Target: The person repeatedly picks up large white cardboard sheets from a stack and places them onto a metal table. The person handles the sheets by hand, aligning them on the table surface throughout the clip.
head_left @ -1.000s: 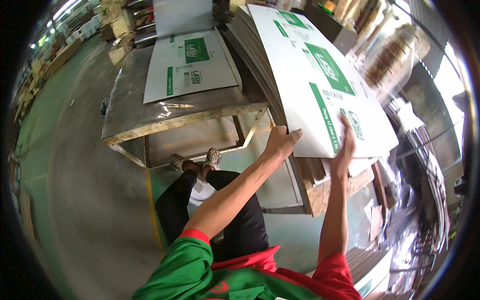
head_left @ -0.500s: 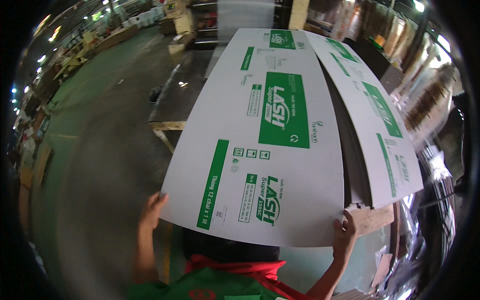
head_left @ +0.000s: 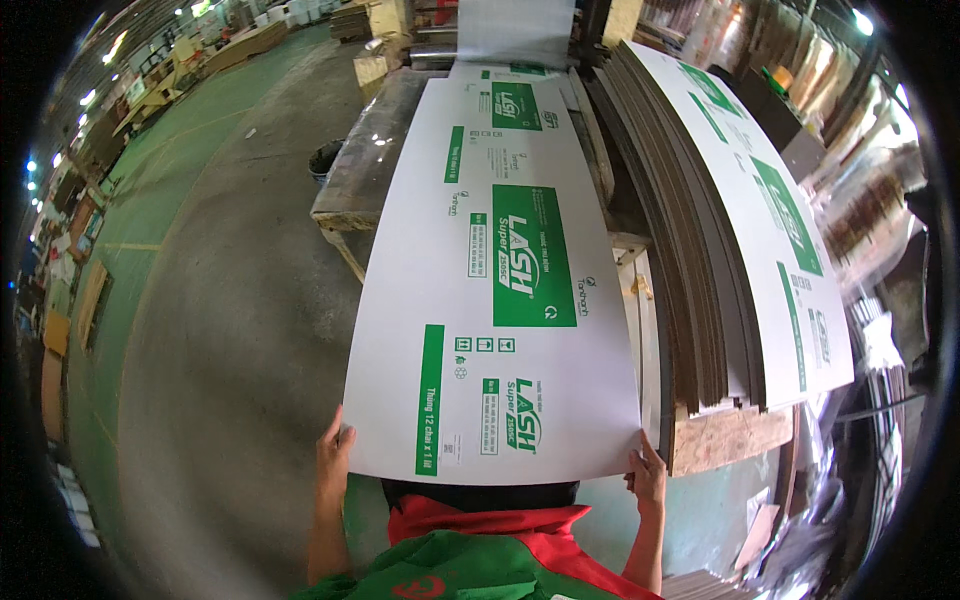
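A long white cardboard sheet [head_left: 400, 290] printed with green blocks stretches away in front of me. My left hand [head_left: 334, 440] grips its near left corner, thumb at the edge. On the near right corner, my right hand [head_left: 645, 472] pinches the edge with fingers curled. The sheet's far end lies over a worn worktable [head_left: 375, 165] and reaches up to a machine with rollers [head_left: 433, 55]. Most of the fingers under the sheet are hidden.
To the right stands a tall stack of similar cardboard sheets [head_left: 700, 260] on a wooden support [head_left: 725, 440]. Plastic-wrapped material [head_left: 850, 210] lines the far right. A dark bucket [head_left: 325, 158] sits beside the worktable. A grey and green floor [head_left: 220, 330] extends on the left.
The sheet has moved left off the stack and now lines up with the worktable and rollers. Both hands moved with it, still gripping its near corners.
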`<state>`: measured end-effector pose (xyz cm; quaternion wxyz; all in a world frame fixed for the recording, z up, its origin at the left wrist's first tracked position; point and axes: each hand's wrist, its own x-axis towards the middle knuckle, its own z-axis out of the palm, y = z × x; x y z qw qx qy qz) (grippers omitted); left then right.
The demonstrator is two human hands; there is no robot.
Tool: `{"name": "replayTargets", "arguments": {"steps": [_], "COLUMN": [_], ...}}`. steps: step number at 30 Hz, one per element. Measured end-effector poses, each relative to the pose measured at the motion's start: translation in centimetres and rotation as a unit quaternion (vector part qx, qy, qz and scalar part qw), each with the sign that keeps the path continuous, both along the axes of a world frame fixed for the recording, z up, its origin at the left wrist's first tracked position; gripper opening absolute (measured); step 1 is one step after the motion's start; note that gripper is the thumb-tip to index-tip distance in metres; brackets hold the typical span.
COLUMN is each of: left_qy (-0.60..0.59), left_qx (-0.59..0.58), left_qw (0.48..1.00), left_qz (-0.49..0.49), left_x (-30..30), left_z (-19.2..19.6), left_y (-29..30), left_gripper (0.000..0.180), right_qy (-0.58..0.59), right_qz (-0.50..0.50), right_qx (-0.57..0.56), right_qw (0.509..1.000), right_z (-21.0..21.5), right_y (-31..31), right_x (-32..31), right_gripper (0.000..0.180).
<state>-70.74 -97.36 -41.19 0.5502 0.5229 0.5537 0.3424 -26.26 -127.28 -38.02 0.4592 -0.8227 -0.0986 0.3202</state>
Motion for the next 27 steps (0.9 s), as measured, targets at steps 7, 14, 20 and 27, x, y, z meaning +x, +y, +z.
{"name": "replayTargets", "arguments": {"steps": [7, 14, 20, 27], "left_qy": [0.056, 0.104, 0.101, -0.005], "left_qx": [0.003, 0.129, 0.08, 0.073], "left_qw": [0.997, 0.983, 0.991, 0.997], "left_qz": [-0.046, -0.085, -0.033, -0.031], "left_x": [-3.6, 0.1, 8.6, 8.7], "left_z": [2.7, 1.4, -1.4, -4.2], "left_y": [1.2, 5.2, 14.0, 17.1], "left_gripper": [0.053, 0.053, 0.054, 0.056], "right_qy": [0.013, 0.026, -0.043, -0.027], "right_qz": [-0.035, -0.051, -0.029, -0.076], "right_qx": [-0.026, 0.025, 0.052, 0.051], "right_qw": [0.999, 0.998, 0.997, 0.995], "right_z": [3.5, 1.3, -4.9, -6.2], "right_y": [0.0, 2.9, 11.5, 13.5], "right_x": [-3.3, 0.1, 7.6, 9.6], "right_gripper": [0.048, 0.044, 0.043, 0.041]}}
